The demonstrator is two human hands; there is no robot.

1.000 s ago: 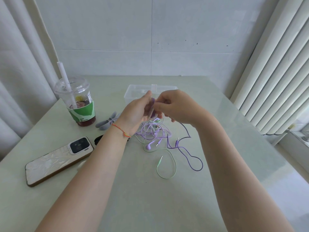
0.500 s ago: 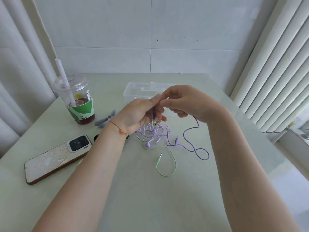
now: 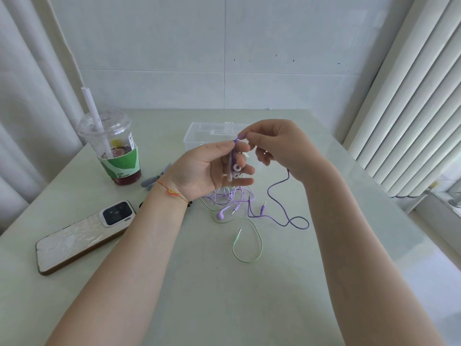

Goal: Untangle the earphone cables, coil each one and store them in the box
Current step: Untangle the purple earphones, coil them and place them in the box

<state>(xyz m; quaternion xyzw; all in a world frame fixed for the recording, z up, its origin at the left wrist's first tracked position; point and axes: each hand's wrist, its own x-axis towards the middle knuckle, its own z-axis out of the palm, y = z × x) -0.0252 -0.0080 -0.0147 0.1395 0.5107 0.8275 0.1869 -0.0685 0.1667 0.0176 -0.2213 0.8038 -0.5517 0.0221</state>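
Left hand [image 3: 212, 168] grips dark purple braided earphone cable [image 3: 277, 216]; right hand [image 3: 279, 148] pinches its top loop. Light, limp; best held near earbuds.

So the box [image 3: 199, 136] sits at the back middle of the worktop [image 3: 249, 295], with both hands [image 3: 249, 158] raised just in front of it. The cable tangle [image 3: 232, 198] lies under the hands. The cup [image 3: 114, 148] is off to the left, and the phone [image 3: 82, 236] lies nearer, in front of the cup.
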